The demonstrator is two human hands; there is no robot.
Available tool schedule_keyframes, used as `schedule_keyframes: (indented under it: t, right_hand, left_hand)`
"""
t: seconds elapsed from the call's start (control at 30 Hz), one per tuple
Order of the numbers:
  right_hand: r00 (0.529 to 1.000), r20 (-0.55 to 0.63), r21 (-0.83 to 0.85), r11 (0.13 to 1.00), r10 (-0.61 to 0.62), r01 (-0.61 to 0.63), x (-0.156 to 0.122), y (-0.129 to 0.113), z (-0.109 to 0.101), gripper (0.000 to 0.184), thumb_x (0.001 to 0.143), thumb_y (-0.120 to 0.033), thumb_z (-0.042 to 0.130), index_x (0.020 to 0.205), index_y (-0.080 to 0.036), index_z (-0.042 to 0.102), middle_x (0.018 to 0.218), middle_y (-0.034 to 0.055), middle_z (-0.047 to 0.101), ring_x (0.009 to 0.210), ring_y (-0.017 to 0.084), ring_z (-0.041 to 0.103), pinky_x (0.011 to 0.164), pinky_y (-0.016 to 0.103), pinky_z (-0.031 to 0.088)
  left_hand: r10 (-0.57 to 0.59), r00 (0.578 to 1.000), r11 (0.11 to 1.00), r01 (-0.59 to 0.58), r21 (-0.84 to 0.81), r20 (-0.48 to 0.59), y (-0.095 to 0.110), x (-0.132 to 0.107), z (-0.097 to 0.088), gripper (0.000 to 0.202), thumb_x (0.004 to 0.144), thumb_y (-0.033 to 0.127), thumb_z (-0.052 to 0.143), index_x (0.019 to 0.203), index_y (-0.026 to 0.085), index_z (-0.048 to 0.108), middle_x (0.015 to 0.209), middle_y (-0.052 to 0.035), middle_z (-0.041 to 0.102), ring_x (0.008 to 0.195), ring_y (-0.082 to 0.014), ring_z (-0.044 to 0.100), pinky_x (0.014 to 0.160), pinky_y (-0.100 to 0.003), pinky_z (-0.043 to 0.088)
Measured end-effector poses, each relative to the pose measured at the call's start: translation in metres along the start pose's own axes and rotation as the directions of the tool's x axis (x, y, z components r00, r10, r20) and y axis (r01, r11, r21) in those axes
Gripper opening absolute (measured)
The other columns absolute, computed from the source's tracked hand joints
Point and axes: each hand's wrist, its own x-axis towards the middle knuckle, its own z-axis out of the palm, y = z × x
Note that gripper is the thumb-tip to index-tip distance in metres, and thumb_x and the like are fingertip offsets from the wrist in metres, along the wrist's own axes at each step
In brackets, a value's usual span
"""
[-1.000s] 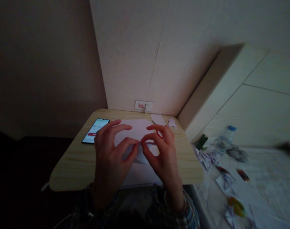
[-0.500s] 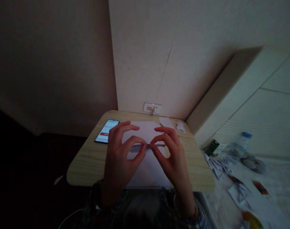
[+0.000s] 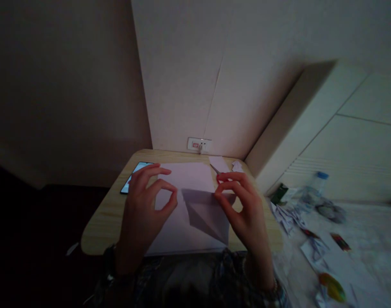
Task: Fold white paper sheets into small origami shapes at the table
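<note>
A piece of white paper (image 3: 206,209), its near face in shadow, hangs from my right hand (image 3: 243,205). Thumb and index finger pinch it at the upper right edge. My left hand (image 3: 147,205) has its thumb and index finger pressed together just left of that piece, and nothing shows between them. Beneath both hands lies a larger white sheet (image 3: 182,173), flat on the small wooden table. Red-handled scissors (image 3: 216,169) lie just beyond my right fingers, their handles partly covered.
A lit phone (image 3: 131,175) lies partly behind my left hand on the wooden table (image 3: 102,226). Paper pieces (image 3: 237,166) sit at its back right corner, below a wall socket (image 3: 199,145). To the right, a surface holds paper scraps (image 3: 287,218) and a plastic bottle (image 3: 319,184).
My hands have moved apart from the paper's middle edge. The paper stays with my right hand and now hangs at an angle. The scissors have come into sight.
</note>
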Motion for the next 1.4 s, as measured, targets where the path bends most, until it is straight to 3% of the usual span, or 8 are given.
schedule_keyframes:
  t: [0.17,0.33,0.5,0.6,0.73,0.9,1.13,1.4]
  right_hand:
    - [0.964,-0.234,0.172,0.982,0.124,-0.084,-0.004,0.013,-0.016,0.008,0.083,-0.017,0.061,0.077,-0.023,0.060,0.089,0.0003,0.059,0.092,0.018,0.055,0.082,0.032,0.040]
    - [0.953,-0.102,0.444,0.871,0.284,-0.212,-0.003,0.009,0.000,0.005,0.082,-0.020,0.062,0.078,-0.022,0.060,0.079,-0.0018,0.057,0.078,0.015,0.054,0.066,0.026,0.041]
    - [0.972,-0.053,0.412,0.891,0.231,-0.190,0.000,0.002,0.009,0.008,0.082,-0.023,0.062,0.074,-0.022,0.059,0.077,-0.0008,0.058,0.079,0.017,0.056,0.069,0.027,0.044]
    - [0.974,-0.094,0.404,0.902,0.206,-0.152,-0.001,0.003,0.013,0.004,0.083,-0.023,0.061,0.085,-0.023,0.059,0.088,0.0016,0.060,0.088,0.018,0.058,0.076,0.030,0.049]
    - [0.992,-0.096,0.320,0.946,0.085,-0.050,-0.004,0.009,0.008,0.040,0.083,-0.019,0.061,0.120,-0.031,0.049,0.121,0.0054,0.053,0.105,0.020,0.056,0.085,0.036,0.052]
    - [0.976,0.158,-0.010,0.989,-0.147,0.150,-0.011,0.015,-0.009,0.068,0.083,-0.017,0.060,0.140,-0.039,0.031,0.151,0.0027,0.022,0.138,0.027,0.024,0.108,0.052,0.034]
    - [0.913,0.318,0.007,0.964,-0.254,0.266,-0.011,0.008,0.000,0.056,0.079,-0.017,0.065,0.126,-0.045,0.052,0.156,-0.0124,0.003,0.143,0.030,0.014,0.114,0.055,0.020]
    - [0.875,0.372,0.050,0.948,-0.310,0.315,-0.009,0.005,0.002,0.031,0.086,-0.032,0.058,0.115,-0.042,0.063,0.150,-0.0081,0.033,0.139,0.027,0.027,0.115,0.055,0.015]
  left_hand:
    - [-0.143,0.989,0.988,0.145,-0.061,0.035,-0.014,-0.001,-0.007,0.003,0.079,0.020,0.059,0.079,0.022,0.062,0.104,-0.0066,0.064,0.104,-0.0259,0.058,0.096,-0.046,0.043]
    - [-0.247,0.898,0.762,0.412,-0.500,0.364,0.003,-0.004,0.001,0.044,0.079,0.031,0.062,0.121,0.024,0.052,0.124,-0.0084,0.060,0.111,-0.0235,0.059,0.089,-0.035,0.051]
    - [-0.353,0.789,0.693,0.582,-0.426,0.504,0.018,-0.004,0.012,0.014,0.077,0.034,0.064,0.075,0.021,0.071,0.065,-0.0005,0.067,0.058,-0.0164,0.061,0.050,-0.023,0.047]
    - [-0.448,0.758,0.587,0.649,-0.484,0.474,0.021,-0.001,0.006,0.016,0.071,0.035,0.069,0.065,0.020,0.070,0.053,0.0009,0.063,0.046,-0.0141,0.053,0.040,-0.021,0.038]
    - [-0.654,0.658,0.403,0.720,-0.565,0.372,0.021,0.003,0.000,0.023,0.066,0.040,0.073,0.069,0.018,0.069,0.056,0.0005,0.064,0.047,-0.0139,0.053,0.040,-0.021,0.039]
    - [-0.761,0.568,0.221,0.681,-0.698,0.314,0.023,0.003,0.008,0.028,0.063,0.037,0.075,0.082,0.017,0.070,0.061,0.0007,0.067,0.052,-0.0136,0.057,0.044,-0.020,0.042]
    - [-0.786,0.541,0.185,0.666,-0.722,0.298,0.024,0.004,0.008,0.027,0.063,0.033,0.075,0.082,0.016,0.069,0.064,0.0004,0.068,0.049,-0.0133,0.058,0.042,-0.020,0.043]
    - [-0.726,0.554,0.120,0.685,-0.718,0.408,0.019,0.002,0.014,0.035,0.063,0.035,0.075,0.091,0.016,0.068,0.068,-0.0023,0.072,0.058,-0.0190,0.065,0.043,-0.022,0.046]
